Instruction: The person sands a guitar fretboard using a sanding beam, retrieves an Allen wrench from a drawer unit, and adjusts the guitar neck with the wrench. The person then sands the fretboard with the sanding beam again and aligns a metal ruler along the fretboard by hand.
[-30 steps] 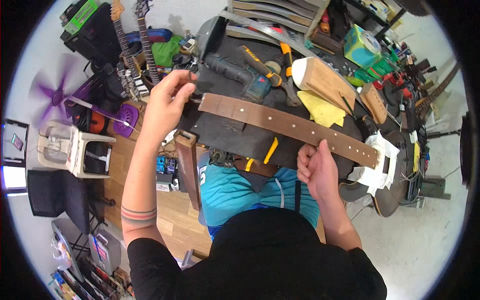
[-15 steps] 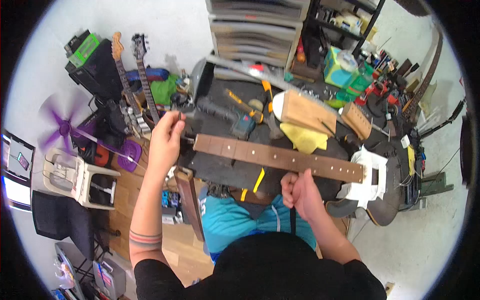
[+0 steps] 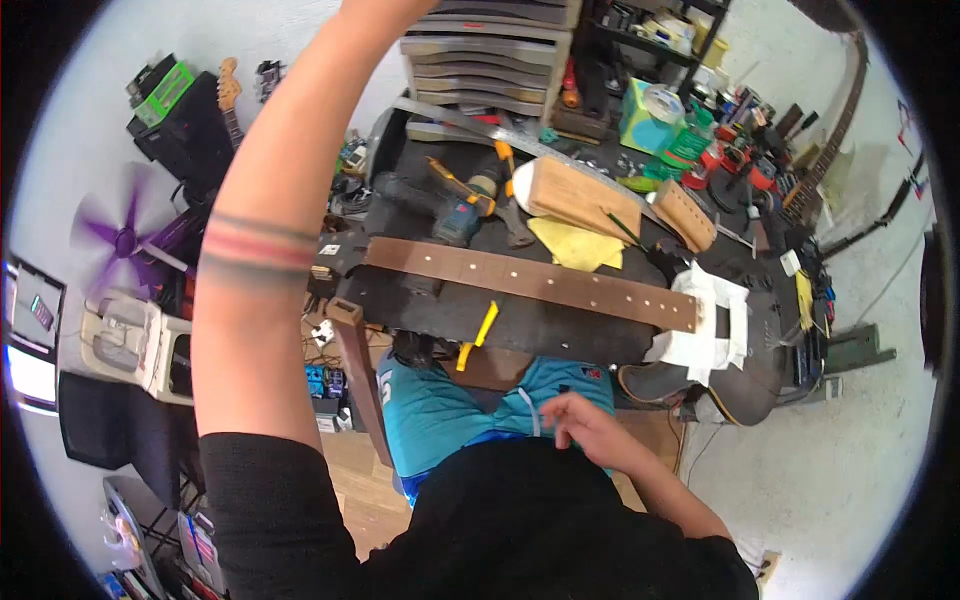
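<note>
Guitar neck [image 3: 530, 278], dotted fretboard upward, lying across dark bench [image 3: 540, 325], right end at white masking [image 3: 690, 350] on guitar body [image 3: 755, 395]. Right hand [image 3: 588, 430]: before lap, apart from neck, fingers loosely parted. Left hand: past top edge, grip untellable. Behind neck: yellow cloth [image 3: 580, 246], drill [image 3: 458, 222].

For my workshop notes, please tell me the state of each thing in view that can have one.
Guitar neck: unstrung
Guitar body: partly masked with white tape
Right hand: half open, apparently empty
Left arm: raised
Power tool: lying down
Purple fan: blurred, probably spinning
</note>
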`<state>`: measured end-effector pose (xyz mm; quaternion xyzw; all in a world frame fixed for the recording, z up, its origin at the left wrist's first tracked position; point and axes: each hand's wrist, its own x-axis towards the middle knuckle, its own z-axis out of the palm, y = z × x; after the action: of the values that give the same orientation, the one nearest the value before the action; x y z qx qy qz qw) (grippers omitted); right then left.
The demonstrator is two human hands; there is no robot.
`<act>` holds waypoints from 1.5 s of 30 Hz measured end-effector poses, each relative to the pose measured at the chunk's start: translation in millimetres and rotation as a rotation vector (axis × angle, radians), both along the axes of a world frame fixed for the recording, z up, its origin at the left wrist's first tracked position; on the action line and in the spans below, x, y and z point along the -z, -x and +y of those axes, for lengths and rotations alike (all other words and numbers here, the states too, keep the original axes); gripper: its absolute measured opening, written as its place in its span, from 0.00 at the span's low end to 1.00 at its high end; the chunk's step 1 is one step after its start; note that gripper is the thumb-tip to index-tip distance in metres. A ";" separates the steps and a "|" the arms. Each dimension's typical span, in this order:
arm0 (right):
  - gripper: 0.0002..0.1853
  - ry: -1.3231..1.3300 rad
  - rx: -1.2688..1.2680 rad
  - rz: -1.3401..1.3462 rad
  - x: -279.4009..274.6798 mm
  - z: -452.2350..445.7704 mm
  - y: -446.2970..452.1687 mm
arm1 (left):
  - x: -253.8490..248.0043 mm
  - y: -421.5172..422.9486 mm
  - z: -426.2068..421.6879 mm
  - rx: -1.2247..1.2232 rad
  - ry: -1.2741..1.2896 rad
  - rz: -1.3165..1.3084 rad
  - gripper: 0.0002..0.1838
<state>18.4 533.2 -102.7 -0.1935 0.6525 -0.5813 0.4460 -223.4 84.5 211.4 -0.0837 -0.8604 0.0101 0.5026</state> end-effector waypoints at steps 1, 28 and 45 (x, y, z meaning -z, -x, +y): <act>0.16 -0.068 0.009 0.092 17.4 26.7 -10.4 | -2.9 19.6 4.6 -0.064 0.049 0.012 0.09; 0.17 -1.242 0.221 -0.073 199.3 240.7 -195.3 | 132.2 -212.6 93.0 0.070 -0.226 0.097 0.16; 0.18 -1.246 0.146 -0.042 196.7 240.1 -169.9 | 269.3 -355.0 29.0 -0.305 -0.825 -0.030 0.15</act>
<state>188.3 773.3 -299.4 0.1592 0.8714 -0.1245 0.4469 131.6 113.5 -57.9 0.2517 -0.8023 -0.2614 0.4740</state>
